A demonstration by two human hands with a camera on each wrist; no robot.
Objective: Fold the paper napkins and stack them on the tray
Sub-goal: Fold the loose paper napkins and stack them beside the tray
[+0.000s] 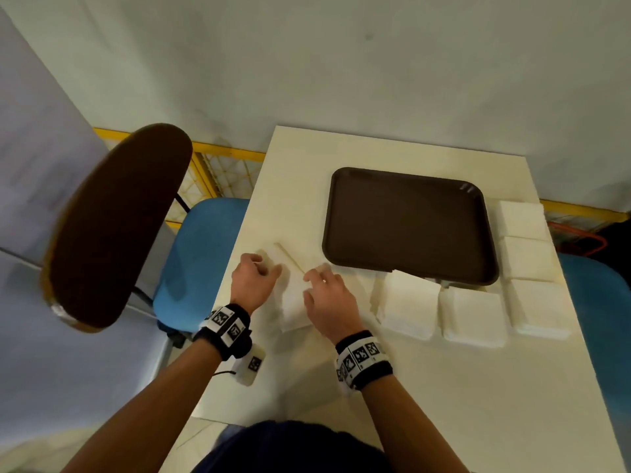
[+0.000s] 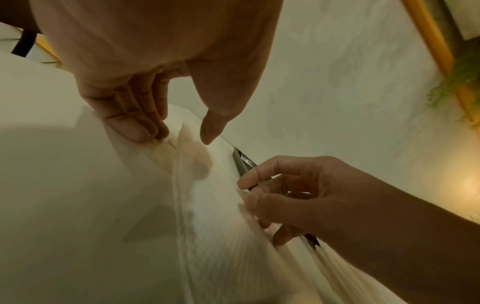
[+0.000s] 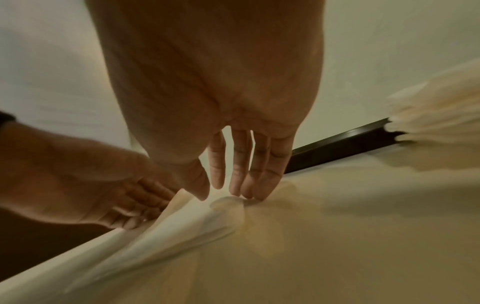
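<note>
Both hands work one paper napkin (image 1: 290, 302) at lower centre: left hand (image 1: 252, 281) grip pinches its edge, right hand (image 1: 329, 303) presses flat-fingered; brown tray (image 1: 409, 227) right.

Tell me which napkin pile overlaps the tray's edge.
The leftmost pile in the near row: its far corner lies over the brown tray rim. The other piles sit beside the tray.

Right hand (image 3: 221, 115) fills top centre of frame, fingers (image 3: 242, 164) straight, pointing down, tips on a raised fold of the napkin (image 3: 182, 222) at mid-frame. Left hand (image 3: 85, 185) enters from left edge, fingers curled against the napkin's left side. Napkin runs blurred toward lower left. Dark tray (image 3: 337, 146) rim at right, behind the fingers. Pale napkin stack (image 3: 439, 111) at right edge, overlapping the rim's end. Table (image 3: 363, 236) below.
</note>
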